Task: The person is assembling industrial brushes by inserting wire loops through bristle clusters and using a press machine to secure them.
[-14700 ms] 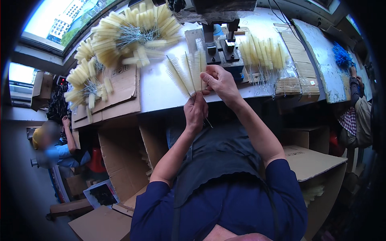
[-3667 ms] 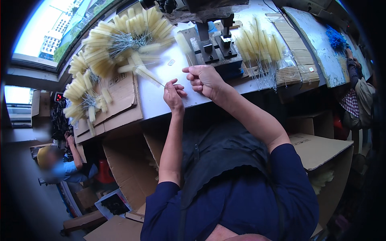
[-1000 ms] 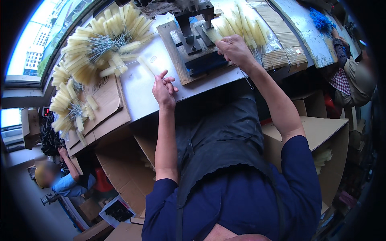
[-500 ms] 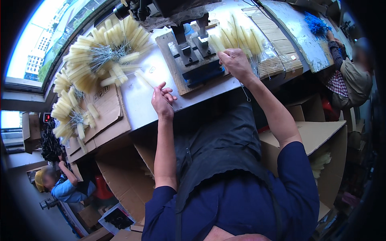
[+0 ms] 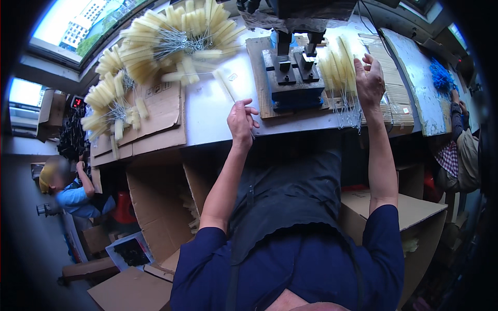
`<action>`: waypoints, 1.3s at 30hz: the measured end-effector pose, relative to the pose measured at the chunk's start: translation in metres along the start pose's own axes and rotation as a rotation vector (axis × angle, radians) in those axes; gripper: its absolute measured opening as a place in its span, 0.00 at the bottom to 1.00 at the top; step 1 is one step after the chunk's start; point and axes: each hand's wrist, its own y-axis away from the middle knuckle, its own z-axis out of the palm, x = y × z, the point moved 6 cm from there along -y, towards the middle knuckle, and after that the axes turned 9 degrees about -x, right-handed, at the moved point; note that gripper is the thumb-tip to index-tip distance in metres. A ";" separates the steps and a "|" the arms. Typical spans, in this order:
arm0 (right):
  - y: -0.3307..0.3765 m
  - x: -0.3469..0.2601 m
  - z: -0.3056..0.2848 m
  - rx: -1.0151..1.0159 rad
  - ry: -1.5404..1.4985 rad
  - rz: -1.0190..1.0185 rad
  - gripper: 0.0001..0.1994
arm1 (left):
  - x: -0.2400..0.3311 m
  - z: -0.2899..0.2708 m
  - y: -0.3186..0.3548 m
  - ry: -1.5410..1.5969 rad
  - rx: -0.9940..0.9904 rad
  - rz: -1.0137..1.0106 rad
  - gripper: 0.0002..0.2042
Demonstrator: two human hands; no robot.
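My left hand [image 5: 242, 123] pinches the wire stem of a cream-bristled brush [image 5: 224, 85], whose bristle end points up and away over the white tabletop. To its right stands a press fixture [image 5: 294, 78] with two dark metal jaws on a blue-edged block; nothing shows between them. Beyond the fixture lies a row of similar brushes [image 5: 340, 67], their looped wire ends toward me. At the right edge of that row is my right hand [image 5: 370, 85], fingers apart and slightly bent, with no brush visible in it.
A large heap of brushes [image 5: 174, 39] and a smaller heap [image 5: 111, 101] lie at left, partly on flat cardboard [image 5: 155, 119]. Stacked cardboard strips [image 5: 397, 98] sit at right. Open cartons [image 5: 155, 202] stand below the table. One co-worker [image 5: 78, 192] is at left, another [image 5: 459, 150] at right.
My right hand has moved from beside the fixture to the right edge of the brush row, and its fingers have opened. A brush remains in my left hand. The whole view has shifted.
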 end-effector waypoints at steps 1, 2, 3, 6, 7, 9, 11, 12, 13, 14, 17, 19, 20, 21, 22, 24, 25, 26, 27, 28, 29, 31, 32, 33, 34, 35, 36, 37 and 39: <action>0.013 -0.016 -0.002 -0.067 -0.203 0.078 0.22 | 0.004 0.010 0.006 -0.030 -0.031 0.041 0.20; 0.026 -0.023 0.010 -0.166 -0.337 0.113 0.19 | 0.012 0.026 0.013 -0.068 -0.071 0.056 0.20; 0.041 -0.037 0.027 -0.286 -0.432 0.078 0.18 | 0.013 0.038 0.021 -0.067 -0.126 0.070 0.19; 0.089 -0.095 0.077 -0.683 -0.646 0.123 0.22 | 0.013 0.068 0.044 -0.120 -0.235 -0.035 0.19; 0.102 -0.111 0.090 -0.742 -0.863 0.193 0.22 | 0.012 0.081 0.053 -0.181 -0.327 -0.068 0.19; 0.118 -0.133 0.110 -0.917 -0.993 0.299 0.20 | 0.006 0.087 0.069 -0.224 -0.326 -0.070 0.21; 0.125 -0.129 0.121 -0.916 -1.026 0.311 0.19 | 0.004 0.088 0.075 -0.263 -0.341 -0.070 0.22; 0.125 -0.129 0.124 -0.928 -1.063 0.315 0.19 | 0.008 0.084 0.076 -0.312 -0.418 -0.040 0.24; 0.120 -0.126 0.122 -0.914 -1.063 0.320 0.19 | 0.012 0.081 0.077 -0.361 -0.495 -0.010 0.27; 0.114 -0.124 0.117 -0.882 -1.111 0.381 0.19 | 0.015 0.076 0.079 -0.365 -0.483 -0.045 0.29; 0.099 -0.114 0.113 -0.800 -1.206 0.533 0.18 | 0.027 0.046 0.063 -0.340 -0.299 0.030 0.27; 0.095 -0.110 0.112 -0.814 -1.274 0.600 0.17 | 0.029 0.013 0.043 -0.316 -0.179 0.055 0.26; 0.095 -0.111 0.111 -0.809 -1.267 0.634 0.17 | 0.031 -0.004 0.034 -0.315 -0.105 0.068 0.25; 0.094 -0.110 0.111 -0.801 -1.266 0.638 0.17 | 0.035 -0.019 0.027 -0.316 -0.030 0.079 0.25; 0.093 -0.109 0.113 -0.831 -1.275 0.662 0.17 | 0.037 -0.031 0.021 -0.321 0.021 0.090 0.25; 0.090 -0.109 0.115 -0.845 -1.291 0.678 0.18 | 0.038 -0.051 0.009 -0.352 0.111 0.104 0.24; 0.086 -0.110 0.113 -0.837 -1.289 0.681 0.18 | 0.034 -0.055 0.004 -0.351 0.103 0.102 0.24; 0.083 -0.113 0.112 -0.840 -1.294 0.703 0.19 | 0.031 -0.062 0.000 -0.389 0.135 0.097 0.23; 0.079 -0.113 0.111 -0.845 -1.299 0.725 0.20 | 0.026 -0.067 -0.002 -0.428 0.168 0.092 0.23; 0.077 -0.106 0.119 -0.893 -1.315 0.742 0.24 | 0.021 -0.070 -0.002 -0.448 0.196 0.101 0.21; 0.076 -0.108 0.117 -0.886 -1.315 0.747 0.24 | 0.018 -0.069 -0.003 -0.449 0.189 0.097 0.21; 0.074 -0.114 0.114 -0.860 -1.353 0.843 0.29 | 0.017 -0.072 -0.001 -0.446 0.223 0.145 0.19; 0.072 -0.111 0.116 -0.870 -1.353 0.805 0.34 | 0.017 -0.070 0.000 -0.443 0.219 0.143 0.19; 0.071 -0.107 0.117 -0.866 -1.350 0.806 0.34 | 0.018 -0.070 0.001 -0.448 0.221 0.148 0.19; 0.072 -0.106 0.118 -0.865 -1.416 0.816 0.36 | 0.018 -0.068 0.001 -0.453 0.224 0.153 0.19; 0.072 -0.110 0.118 -0.869 -1.484 0.824 0.38 | 0.018 -0.069 0.001 -0.454 0.225 0.153 0.19; 0.071 -0.111 0.118 -0.870 -1.485 0.824 0.38 | 0.019 -0.069 0.001 -0.466 0.218 0.175 0.18; 0.070 -0.116 0.116 -0.872 -1.536 0.816 0.39 | 0.021 -0.069 0.001 -0.478 0.211 0.197 0.18; 0.067 -0.122 0.116 -0.867 -1.590 0.808 0.41 | 0.019 -0.070 0.001 -0.449 0.212 0.194 0.18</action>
